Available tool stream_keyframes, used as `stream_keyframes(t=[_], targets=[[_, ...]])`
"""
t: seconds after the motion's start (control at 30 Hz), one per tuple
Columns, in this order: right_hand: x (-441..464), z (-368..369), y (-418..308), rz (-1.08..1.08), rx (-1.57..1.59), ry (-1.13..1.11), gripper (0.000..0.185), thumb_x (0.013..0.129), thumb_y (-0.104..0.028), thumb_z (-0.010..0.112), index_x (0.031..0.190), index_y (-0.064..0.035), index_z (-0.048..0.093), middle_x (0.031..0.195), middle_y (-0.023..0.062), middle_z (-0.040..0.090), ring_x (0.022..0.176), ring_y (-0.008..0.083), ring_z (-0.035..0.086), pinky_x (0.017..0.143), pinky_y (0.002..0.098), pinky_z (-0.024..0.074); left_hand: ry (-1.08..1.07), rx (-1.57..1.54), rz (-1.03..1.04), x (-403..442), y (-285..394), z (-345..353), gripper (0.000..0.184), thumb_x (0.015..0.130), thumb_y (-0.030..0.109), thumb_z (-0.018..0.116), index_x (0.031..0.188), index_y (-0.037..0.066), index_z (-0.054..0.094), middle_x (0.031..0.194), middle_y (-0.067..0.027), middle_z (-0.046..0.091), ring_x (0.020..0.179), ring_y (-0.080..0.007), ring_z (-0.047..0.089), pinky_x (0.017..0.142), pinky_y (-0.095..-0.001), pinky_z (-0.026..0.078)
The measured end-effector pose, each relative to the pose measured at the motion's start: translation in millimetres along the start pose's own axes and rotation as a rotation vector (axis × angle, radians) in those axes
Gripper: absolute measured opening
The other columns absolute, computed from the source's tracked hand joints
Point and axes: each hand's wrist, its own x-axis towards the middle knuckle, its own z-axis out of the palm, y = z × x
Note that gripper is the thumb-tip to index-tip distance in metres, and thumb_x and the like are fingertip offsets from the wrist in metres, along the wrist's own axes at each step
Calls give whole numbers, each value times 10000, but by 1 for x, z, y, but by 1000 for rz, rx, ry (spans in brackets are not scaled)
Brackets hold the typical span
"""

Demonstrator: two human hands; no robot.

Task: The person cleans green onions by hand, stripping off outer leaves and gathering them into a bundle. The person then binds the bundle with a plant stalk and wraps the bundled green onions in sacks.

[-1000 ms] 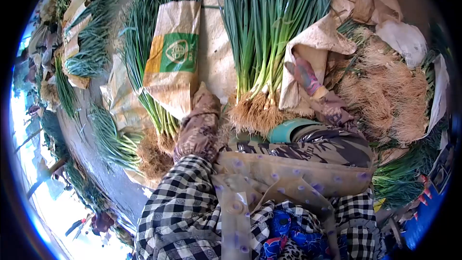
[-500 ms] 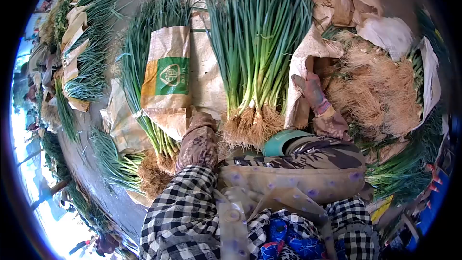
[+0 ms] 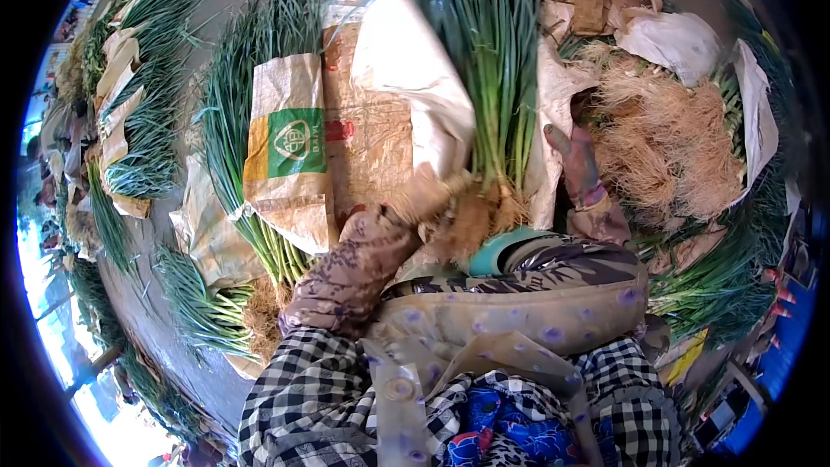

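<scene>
A bundle of green onions [image 3: 497, 78] with brown roots lies in front of me on an open woven sack. My left hand [image 3: 424, 196], gloved and blurred, grips the lower edge of the sack's white left flap [image 3: 406, 60], which is raised and folded over the left of the bundle. The left hand covers some of the roots. On the bundle's other side, my right hand [image 3: 577, 164] is at the sack's right flap [image 3: 558, 86], its thumb over the edge; its other fingers are partly hidden. Both sleeves reach the gloves.
Left of the work lies another green onion bundle [image 3: 229, 112] wrapped in a printed sack [image 3: 288, 138]. A root-heavy heap [image 3: 679, 147] sits at the right. More green onions [image 3: 156, 112] lie at the far left. My bent knee [image 3: 571, 264] is just below the bundle.
My left hand has moved right from beside the printed sack, raising the white flap over the bundle's left side. Brown sacking now shows there. The right hand and flap shifted slightly right.
</scene>
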Motion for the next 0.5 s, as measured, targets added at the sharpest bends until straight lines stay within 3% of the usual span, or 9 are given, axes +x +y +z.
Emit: stream_keyframes(t=[0.07,0.13,0.2,0.27,0.33,0.37,0.4,0.47,0.5], targets=[[-11,6,-18,22,-119,-38,388,795,-308,617,963,35,551,913,72,582,785,156,562,710,246,462,49,141,471,15,-9,42,335,790,347,567,898,32,594,689,-121,604,633,-272,583,600,-378,489],[-6,8,-17,69,286,-154,390,794,-302,618,962,36,521,880,84,575,768,170,562,699,254,475,9,562,614,13,24,63,250,765,292,574,903,85,594,728,-146,609,654,-282,592,593,-379,483],[-3,8,-15,92,359,-242,443,798,-322,604,1016,40,472,910,110,562,802,183,559,712,265,477,-23,339,541,37,25,66,240,748,275,565,922,110,581,729,-155,605,665,-294,595,592,-379,479],[2,6,-12,91,266,-318,524,804,-354,582,1098,46,415,970,144,547,860,195,554,738,278,474,-16,594,495,72,7,78,254,760,302,555,918,104,579,701,-156,598,639,-302,591,580,-390,471],[10,10,-1,88,189,-390,608,810,-387,560,1180,51,358,1031,177,532,919,208,550,764,291,471,-16,541,211,66,14,65,252,773,316,542,919,113,579,706,-152,602,635,-308,590,581,-400,470],[16,21,12,202,-87,-416,696,798,-433,549,1216,67,306,1075,220,507,959,248,540,808,316,452,-17,515,64,60,13,59,252,780,322,536,920,118,578,708,-151,604,633,-311,589,581,-406,469],[23,31,26,310,-363,-478,784,786,-479,538,1253,83,254,1119,262,482,1000,288,531,853,341,432,47,537,127,62,-1,59,283,778,325,535,914,81,582,724,-169,602,659,-316,590,609,-406,470],[14,72,-9,191,-674,-432,792,733,-374,656,1295,19,259,1201,230,433,1085,296,460,964,381,337,183,571,251,70,-34,66,351,773,330,534,904,9,591,755,-205,599,712,-328,592,663,-406,471],[17,77,-8,158,-601,-406,832,725,-420,638,1293,40,240,1209,248,422,1102,319,443,964,375,339,262,340,236,49,-17,58,366,789,319,552,954,-6,582,779,-179,612,706,-287,604,647,-376,487]])
